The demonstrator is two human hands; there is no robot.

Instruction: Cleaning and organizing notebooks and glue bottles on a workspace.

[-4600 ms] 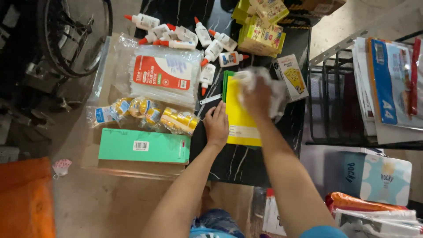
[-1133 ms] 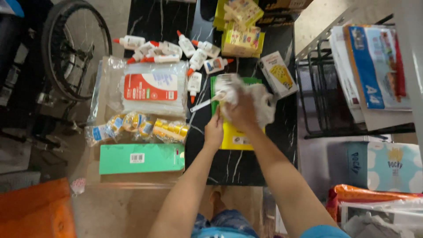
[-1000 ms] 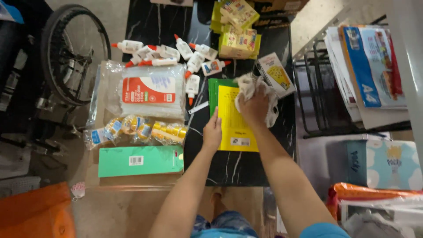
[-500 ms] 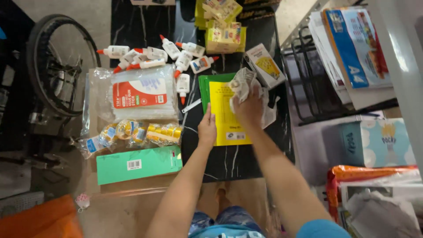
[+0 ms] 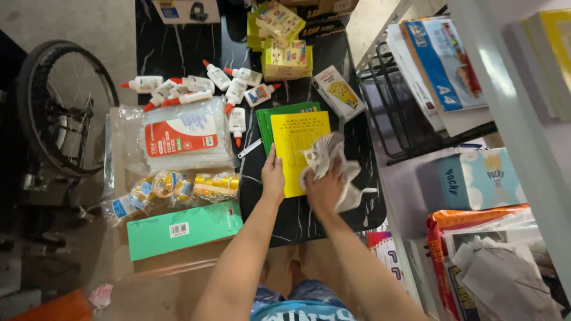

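At frame centre, the left hand (image 5: 273, 176) lies flat, pinning the yellow sheet's (image 5: 299, 148) left edge so it stays put, while the right hand (image 5: 324, 189) grips a crumpled cloth (image 5: 331, 164) pressed on its lower right

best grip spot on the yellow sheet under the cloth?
Probably its far top edge: the yellow sheet lies flat on a green sheet, the left hand pins its left edge, and the right hand presses a cloth on its lower right. Come from above, sliding fingertips under a top corner.
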